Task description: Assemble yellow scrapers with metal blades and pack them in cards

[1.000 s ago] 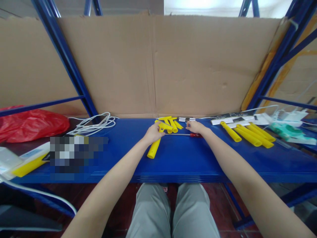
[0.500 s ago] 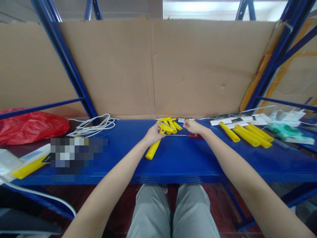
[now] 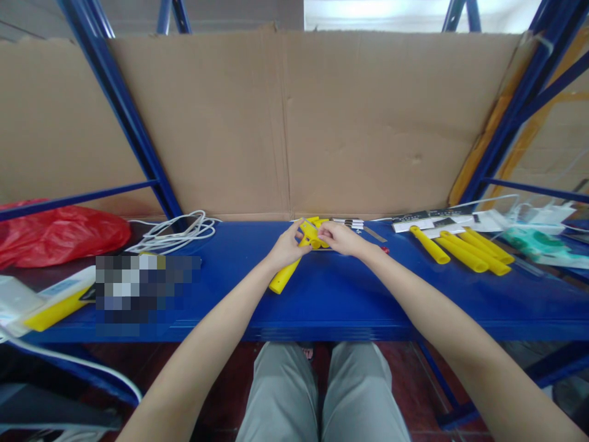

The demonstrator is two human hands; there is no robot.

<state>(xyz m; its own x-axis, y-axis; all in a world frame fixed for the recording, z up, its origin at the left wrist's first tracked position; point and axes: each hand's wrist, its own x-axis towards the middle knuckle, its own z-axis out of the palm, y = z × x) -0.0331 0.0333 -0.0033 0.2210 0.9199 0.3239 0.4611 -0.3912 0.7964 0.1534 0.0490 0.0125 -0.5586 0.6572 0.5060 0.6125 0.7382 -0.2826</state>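
My left hand point(image 3: 286, 249) is wrapped round the neck of a yellow scraper point(image 3: 286, 275), whose handle slants down toward the table's front. A flat metal edge shows along the top of its wide head. Fingers of my right hand point(image 3: 338, 238) are pinched together at the right side of that head; whatever they hold is too small to make out. More yellow heads point(image 3: 313, 219) lie just behind, partly covered by my hands. A screwdriver's red handle point(image 3: 385, 249) peeks out beyond my right wrist.
A thin metal blade point(image 3: 375, 234) and small black-and-white packs point(image 3: 348, 223) lie behind my right hand. Several yellow handles point(image 3: 460, 253) rest at right beside a green-and-white packet point(image 3: 536, 242). At left are a coiled white cable point(image 3: 184, 231) and a red bag point(image 3: 64, 233). Cardboard point(image 3: 285, 123) closes the back.
My right hand has moved left from the small packs to the scraper's head, uncovering the metal blade. My left hand still grips the scraper, its head turned slightly.
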